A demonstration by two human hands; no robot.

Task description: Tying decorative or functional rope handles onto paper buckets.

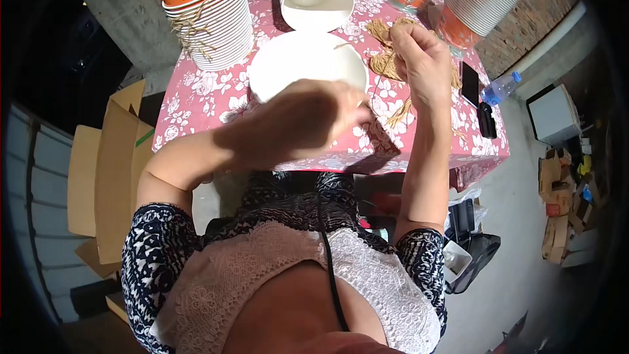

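Note:
My right hand (422,59) is raised over the right side of the table, fingers pinched together. Whatever it may hold is too small to make out. Behind and beside it lie bundles of tan twine (385,65), with a few loose strands (398,115) nearer the front edge. My left hand (337,108) reaches across in front of a white paper bucket (282,59), partly covering it. Motion blurs its fingers, so their grip is unclear. A short bit of cord shows at that bucket's upper right rim.
Stacked buckets with twine handles (219,33) stand at the left. White buckets (318,3) lie on their side at the back; more stacks (488,0) stand back right. A phone (469,84), a water bottle (501,88) and a black object (486,121) sit near the right edge.

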